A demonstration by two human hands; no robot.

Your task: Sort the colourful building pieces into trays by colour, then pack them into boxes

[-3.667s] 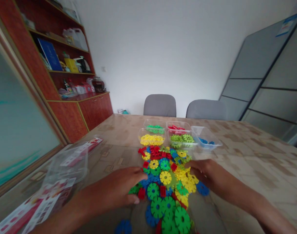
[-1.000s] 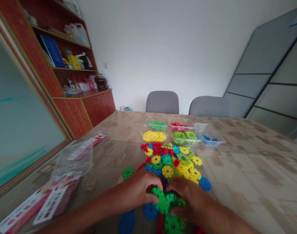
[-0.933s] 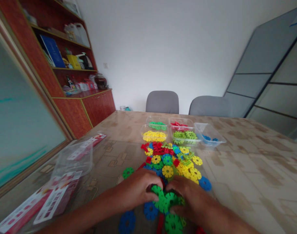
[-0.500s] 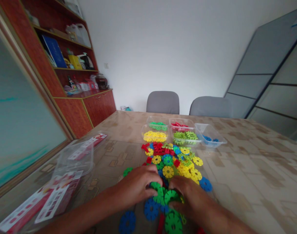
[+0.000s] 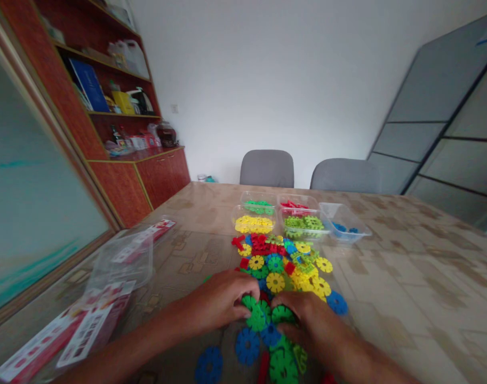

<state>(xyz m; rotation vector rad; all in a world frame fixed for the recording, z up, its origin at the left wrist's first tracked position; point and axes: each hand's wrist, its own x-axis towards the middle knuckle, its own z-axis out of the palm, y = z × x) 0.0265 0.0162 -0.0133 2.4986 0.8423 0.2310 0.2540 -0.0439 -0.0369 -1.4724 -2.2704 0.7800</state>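
Observation:
At the near end of a mixed pile of plastic pieces, my left hand (image 5: pixel 235 298) pinches a green notched disc (image 5: pixel 249 304) at its edge. My right hand (image 5: pixel 301 317) faces it, fingers closed around another green notched disc (image 5: pixel 282 314). Below and between them lie a blue disc (image 5: pixel 271 335), a second blue disc (image 5: pixel 247 345) and a large green disc (image 5: pixel 283 365). Just beyond my hands the pile holds yellow discs (image 5: pixel 275 282), red pieces (image 5: pixel 263 245) and lime-green pieces (image 5: pixel 305 261). My fingers partly hide the held discs.
Clear plastic boxes stand behind the pile, with yellow pieces (image 5: pixel 254 224), green pieces (image 5: pixel 259 206), red pieces (image 5: pixel 294 207), lime pieces (image 5: pixel 304 224) and blue pieces (image 5: pixel 345 229). Clear lids with printed labels (image 5: pixel 95 320) lie at left. Two grey chairs (image 5: pixel 266 168) stand beyond the table.
Both hands have shifted slightly with the green discs; the left moved a little to the left and up. More of the blue disc between them now shows.

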